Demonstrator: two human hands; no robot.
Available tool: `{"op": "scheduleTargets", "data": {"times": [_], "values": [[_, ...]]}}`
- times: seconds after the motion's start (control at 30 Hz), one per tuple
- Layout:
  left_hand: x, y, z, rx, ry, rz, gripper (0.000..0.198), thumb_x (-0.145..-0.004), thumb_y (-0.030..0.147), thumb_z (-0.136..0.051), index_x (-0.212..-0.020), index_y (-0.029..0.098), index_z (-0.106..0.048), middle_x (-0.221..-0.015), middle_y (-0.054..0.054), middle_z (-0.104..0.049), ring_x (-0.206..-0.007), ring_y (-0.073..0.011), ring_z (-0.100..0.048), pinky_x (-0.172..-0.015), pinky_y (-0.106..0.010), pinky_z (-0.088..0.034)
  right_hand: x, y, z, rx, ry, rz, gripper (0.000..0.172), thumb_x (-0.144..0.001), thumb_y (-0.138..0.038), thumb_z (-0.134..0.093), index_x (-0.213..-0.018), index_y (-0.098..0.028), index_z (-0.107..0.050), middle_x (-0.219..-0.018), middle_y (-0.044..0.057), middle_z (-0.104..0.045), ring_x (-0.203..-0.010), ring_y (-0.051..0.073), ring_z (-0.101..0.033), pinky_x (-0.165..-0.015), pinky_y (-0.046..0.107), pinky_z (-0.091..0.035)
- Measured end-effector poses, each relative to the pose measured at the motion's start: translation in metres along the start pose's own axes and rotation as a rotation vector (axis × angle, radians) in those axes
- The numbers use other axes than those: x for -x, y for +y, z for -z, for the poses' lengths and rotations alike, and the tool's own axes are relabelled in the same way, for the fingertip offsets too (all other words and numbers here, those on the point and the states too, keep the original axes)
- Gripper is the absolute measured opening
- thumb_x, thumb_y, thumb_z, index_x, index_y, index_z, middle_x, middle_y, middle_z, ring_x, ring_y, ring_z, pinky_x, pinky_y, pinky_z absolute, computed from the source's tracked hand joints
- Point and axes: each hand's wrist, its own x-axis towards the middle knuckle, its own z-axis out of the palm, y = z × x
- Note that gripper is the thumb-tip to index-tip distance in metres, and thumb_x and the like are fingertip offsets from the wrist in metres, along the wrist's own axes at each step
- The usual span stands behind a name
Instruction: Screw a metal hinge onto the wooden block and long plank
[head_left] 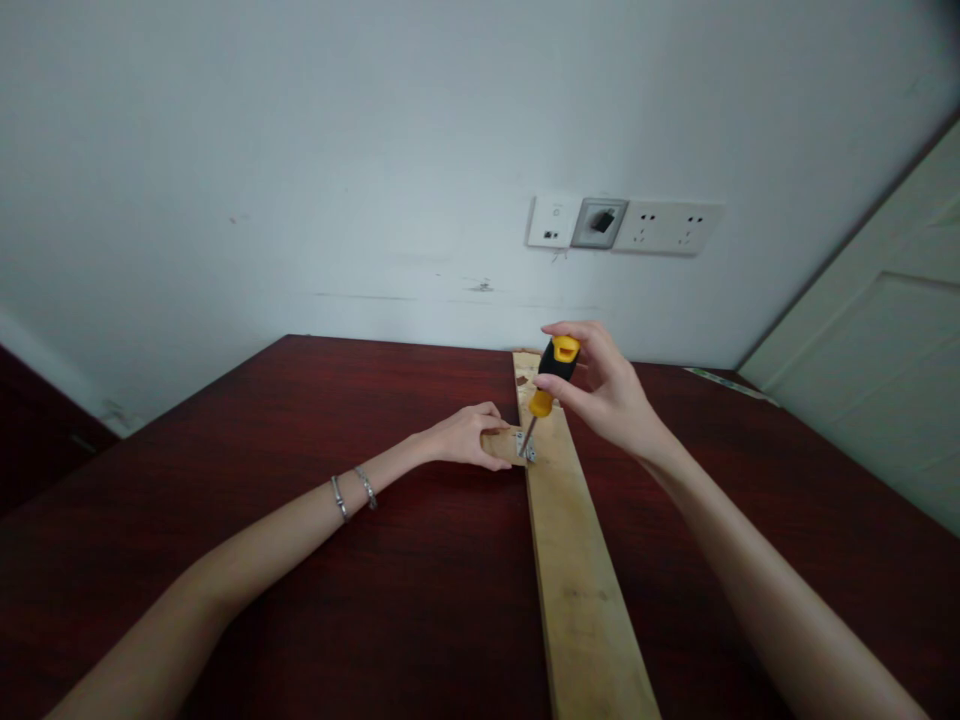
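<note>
My right hand (607, 390) is closed around the black and yellow handle of a screwdriver (556, 372). The tool leans, its shaft pointing down to a small metal hinge (525, 446). That hinge lies where a short wooden block (498, 445) meets the left edge of a long wooden board (581, 560). My left hand (471, 437) grips the block, thumb on the near side and fingers on the far side. Whether the tip sits in a screw is too small to tell.
The board runs along a dark red table (337, 400) toward the white wall (337, 150). Sockets and switches (667, 227) are set in the wall. A thin printed strip (731, 384) lies at the table's far right, near a pale panelled door (885, 330).
</note>
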Motion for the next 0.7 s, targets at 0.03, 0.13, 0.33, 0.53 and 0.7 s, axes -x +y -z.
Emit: {"op": "scheduleTargets", "data": {"times": [0.03, 0.13, 0.33, 0.53, 0.7], "values": [[0.0000, -0.0002, -0.0001, -0.004, -0.003, 0.000, 0.057, -0.065, 0.044, -0.080, -0.113, 0.017, -0.067, -0.103, -0.007, -0.058, -0.091, -0.0199, -0.059, -0.087, -0.034, -0.048, 0.0003, -0.0009, 0.0009, -0.018, -0.042, -0.004, 0.047, -0.081, -0.032, -0.066, -0.127, -0.031, -0.053, -0.125, 0.007, -0.052, -0.112, 0.024, -0.054, -0.087, 0.040, -0.054], [-0.0002, -0.0005, -0.0004, -0.006, -0.005, -0.001, 0.058, -0.065, 0.045, -0.079, -0.113, 0.016, -0.067, -0.104, -0.008, -0.058, -0.092, -0.0202, -0.059, -0.087, -0.034, -0.048, 0.0013, -0.0028, 0.0045, -0.117, -0.161, -0.031, 0.054, -0.088, -0.026, -0.057, -0.139, -0.033, -0.041, -0.136, 0.007, -0.050, -0.120, 0.023, -0.052, -0.093, 0.042, -0.052], [-0.0002, 0.0021, 0.0006, 0.014, -0.001, 0.003, 0.056, -0.065, 0.042, -0.080, -0.113, 0.017, -0.067, -0.104, -0.007, -0.058, -0.091, -0.0198, -0.059, -0.087, -0.034, -0.048, 0.0004, 0.0021, 0.0013, -0.073, -0.036, -0.014, 0.052, -0.082, -0.031, -0.067, -0.131, -0.030, -0.050, -0.126, 0.006, -0.057, -0.108, 0.022, -0.059, -0.084, 0.038, -0.057], [-0.0001, 0.0036, 0.0021, 0.014, -0.010, 0.005, 0.056, -0.065, 0.043, -0.080, -0.113, 0.017, -0.066, -0.104, -0.008, -0.059, -0.093, -0.0205, -0.059, -0.087, -0.035, -0.047, -0.0005, 0.0009, -0.0031, 0.010, 0.051, 0.027, 0.045, -0.075, -0.037, -0.074, -0.117, -0.029, -0.058, -0.115, 0.005, -0.058, -0.100, 0.021, -0.059, -0.076, 0.034, -0.058], [-0.0003, 0.0064, 0.0032, 0.006, -0.006, 0.008, 0.054, -0.065, 0.042, -0.080, -0.111, 0.017, -0.067, -0.106, -0.008, -0.059, -0.095, -0.0214, -0.059, -0.089, -0.036, -0.048, -0.0008, -0.0009, -0.0035, 0.063, 0.086, 0.060, 0.044, -0.073, -0.037, -0.076, -0.113, -0.029, -0.058, -0.109, 0.004, -0.058, -0.097, 0.020, -0.057, -0.074, 0.033, -0.056]]}}
